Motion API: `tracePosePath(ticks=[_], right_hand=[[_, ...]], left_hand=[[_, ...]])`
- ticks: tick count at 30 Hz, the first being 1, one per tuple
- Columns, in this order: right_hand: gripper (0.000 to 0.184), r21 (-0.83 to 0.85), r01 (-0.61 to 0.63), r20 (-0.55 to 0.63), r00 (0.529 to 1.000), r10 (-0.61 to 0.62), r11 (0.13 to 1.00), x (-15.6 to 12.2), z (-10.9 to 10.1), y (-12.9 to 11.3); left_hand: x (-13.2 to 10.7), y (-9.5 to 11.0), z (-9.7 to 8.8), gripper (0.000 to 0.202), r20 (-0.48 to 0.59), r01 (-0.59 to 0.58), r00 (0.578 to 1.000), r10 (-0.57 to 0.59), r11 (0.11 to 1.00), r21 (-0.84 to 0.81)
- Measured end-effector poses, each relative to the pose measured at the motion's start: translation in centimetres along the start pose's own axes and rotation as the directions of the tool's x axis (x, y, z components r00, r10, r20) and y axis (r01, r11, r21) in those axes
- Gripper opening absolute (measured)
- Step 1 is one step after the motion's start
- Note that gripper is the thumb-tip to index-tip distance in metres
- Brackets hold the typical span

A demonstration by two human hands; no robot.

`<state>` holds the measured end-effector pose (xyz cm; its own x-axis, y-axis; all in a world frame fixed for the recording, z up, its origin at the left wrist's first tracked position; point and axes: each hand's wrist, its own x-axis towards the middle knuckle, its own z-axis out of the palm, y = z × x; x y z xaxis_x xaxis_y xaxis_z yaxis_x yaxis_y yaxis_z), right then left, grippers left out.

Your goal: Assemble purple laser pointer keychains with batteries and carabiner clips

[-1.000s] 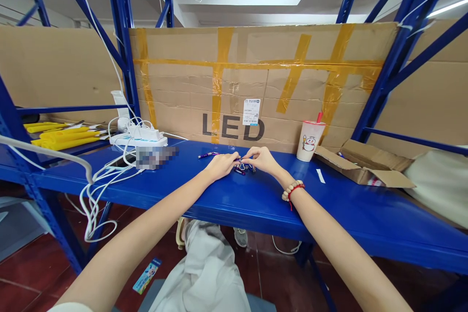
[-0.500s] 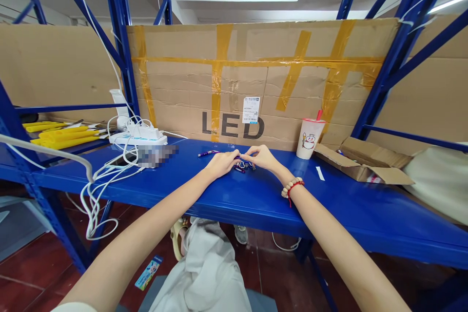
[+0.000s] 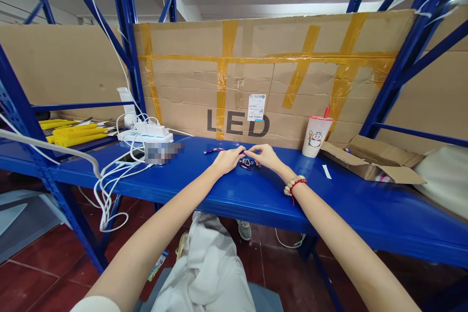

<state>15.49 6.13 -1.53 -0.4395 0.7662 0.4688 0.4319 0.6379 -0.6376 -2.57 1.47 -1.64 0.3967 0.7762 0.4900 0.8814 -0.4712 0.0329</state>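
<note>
My left hand point(image 3: 227, 160) is closed near the middle of the blue shelf top point(image 3: 226, 195), its fingertips reaching toward the right hand. Thumb and fingers pinched, my right hand point(image 3: 266, 157) meets it, with a beaded bracelet point(image 3: 295, 185) on the wrist. Whatever lies between the fingertips is too small and covered to name. Just below them is a little cluster of dark purple and shiny metal pieces point(image 3: 245, 165). A slim dark purple pen-like piece point(image 3: 212, 150) lies beyond the left hand.
A paper cup point(image 3: 315, 137) with a red straw and an open cardboard box point(image 3: 365, 168) stand to the right, near a white strip point(image 3: 326, 171). On the left are a power strip point(image 3: 153, 135), tangled white cables point(image 3: 106, 190) and yellow-handled tools point(image 3: 78, 134). Taped cardboard point(image 3: 183, 92) backs the shelf.
The view has shifted slightly, so the scene sits a little further right. Both hands keep their fingertips together over the small pieces, with only slight finger movement.
</note>
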Motion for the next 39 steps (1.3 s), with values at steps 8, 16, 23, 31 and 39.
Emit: tracePosePath(ticks=[8,16,23,31,39], right_hand=[[0.044,0.016,0.04,-0.058,0.998,-0.039,0.999,-0.1,0.1,-0.8],[0.051,0.101,0.095,-0.076,0.993,-0.088,0.99,0.1,-0.3,-0.5],[0.056,0.14,0.114,-0.018,0.994,-0.112,0.984,0.3,-0.8,-0.4],[0.028,-0.015,0.054,0.058,0.997,-0.053,0.998,0.3,-0.2,0.0],[0.024,-0.168,-0.025,0.129,0.991,0.047,0.985,-0.2,0.7,-0.4]], left_hand=[[0.0,0.0,0.1,0.029,0.016,0.027,1.0,-0.026,0.999,-0.037],[0.0,0.3,-0.3,0.029,0.004,0.035,0.999,-0.035,0.998,-0.045],[0.0,0.2,-0.2,0.026,-0.009,0.021,1.0,-0.022,0.999,-0.034],[-0.1,1.2,-0.6,0.024,-0.031,-0.015,0.999,0.013,0.998,-0.056],[0.3,1.4,0.3,0.028,0.033,0.064,0.998,-0.062,0.995,-0.071]])
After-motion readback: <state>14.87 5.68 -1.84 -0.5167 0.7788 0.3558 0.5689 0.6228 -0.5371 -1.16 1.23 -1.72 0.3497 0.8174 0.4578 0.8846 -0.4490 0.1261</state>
